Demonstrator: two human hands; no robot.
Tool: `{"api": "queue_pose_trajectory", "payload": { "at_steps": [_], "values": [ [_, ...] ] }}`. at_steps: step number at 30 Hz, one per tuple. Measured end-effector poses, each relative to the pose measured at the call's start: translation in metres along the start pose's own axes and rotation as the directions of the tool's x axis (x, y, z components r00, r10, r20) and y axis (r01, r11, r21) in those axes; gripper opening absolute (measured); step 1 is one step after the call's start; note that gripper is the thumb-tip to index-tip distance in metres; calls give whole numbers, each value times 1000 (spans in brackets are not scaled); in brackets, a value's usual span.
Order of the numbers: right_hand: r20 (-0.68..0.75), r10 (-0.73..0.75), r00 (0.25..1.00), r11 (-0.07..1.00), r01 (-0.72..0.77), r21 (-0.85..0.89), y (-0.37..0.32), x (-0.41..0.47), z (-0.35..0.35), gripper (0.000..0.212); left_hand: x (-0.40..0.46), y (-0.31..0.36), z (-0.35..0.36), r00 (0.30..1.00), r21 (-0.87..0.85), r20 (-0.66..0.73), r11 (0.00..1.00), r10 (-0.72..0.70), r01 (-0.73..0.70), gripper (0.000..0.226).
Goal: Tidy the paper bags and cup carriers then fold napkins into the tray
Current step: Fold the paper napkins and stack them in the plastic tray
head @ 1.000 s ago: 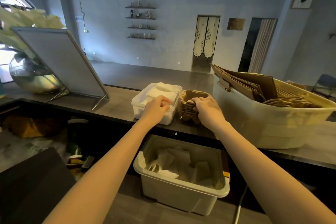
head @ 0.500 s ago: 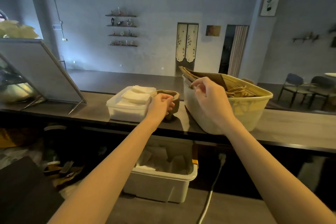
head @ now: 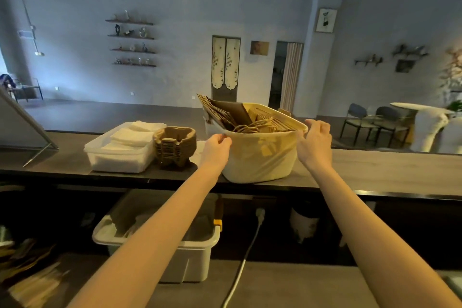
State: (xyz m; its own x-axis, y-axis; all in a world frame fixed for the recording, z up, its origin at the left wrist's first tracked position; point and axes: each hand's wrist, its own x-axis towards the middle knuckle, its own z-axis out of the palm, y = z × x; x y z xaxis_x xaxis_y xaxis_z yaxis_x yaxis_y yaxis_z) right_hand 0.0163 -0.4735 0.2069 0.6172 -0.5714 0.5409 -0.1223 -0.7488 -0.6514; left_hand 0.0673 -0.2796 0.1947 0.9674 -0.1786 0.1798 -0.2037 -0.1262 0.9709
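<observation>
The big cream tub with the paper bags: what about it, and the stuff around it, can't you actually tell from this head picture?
- Cream tub: how many paper bags it holds; its wall hides the lower part.
- Left hand: its fingers curl at the rim; a firm hold cannot be told.
- Right hand: fingertips hidden behind the rim.
- Bin under the counter: contents blurred, partly covered by the left forearm.
- Wall shelves: ornaments too small.

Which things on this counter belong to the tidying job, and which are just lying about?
Job: cream plastic tub of brown paper bags, gripped by both hands; stacked brown pulp cup carriers; clear plastic tray of white napkins.

Lying about: grey bin; white cable; framed board.
</observation>
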Motion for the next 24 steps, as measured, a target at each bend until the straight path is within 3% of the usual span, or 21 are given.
{"api": "queue_pose_trajectory", "payload": {
  "at_steps": [4,7,13,19,24],
  "values": [
    [241,230,943,905,-298,304,-2,12,8,56,0,1,0,1000,82,-5,996,20,-20,43],
    [294,339,894,800,-438,410,1,17,14,55,-2,3,-7,1000,34,3,999,6,-6,41],
    [331,390,859,718,-509,474,-5,21,21,47,2,13,-24,996,-57,-10,995,-88,87,37],
    [221,402,888,813,-458,361,-25,13,42,45,6,11,-42,986,-126,-90,984,-139,128,38],
    [134,430,893,824,-449,345,-33,7,50,47,15,14,-59,982,-124,4,974,-191,190,36]
  ]
}}
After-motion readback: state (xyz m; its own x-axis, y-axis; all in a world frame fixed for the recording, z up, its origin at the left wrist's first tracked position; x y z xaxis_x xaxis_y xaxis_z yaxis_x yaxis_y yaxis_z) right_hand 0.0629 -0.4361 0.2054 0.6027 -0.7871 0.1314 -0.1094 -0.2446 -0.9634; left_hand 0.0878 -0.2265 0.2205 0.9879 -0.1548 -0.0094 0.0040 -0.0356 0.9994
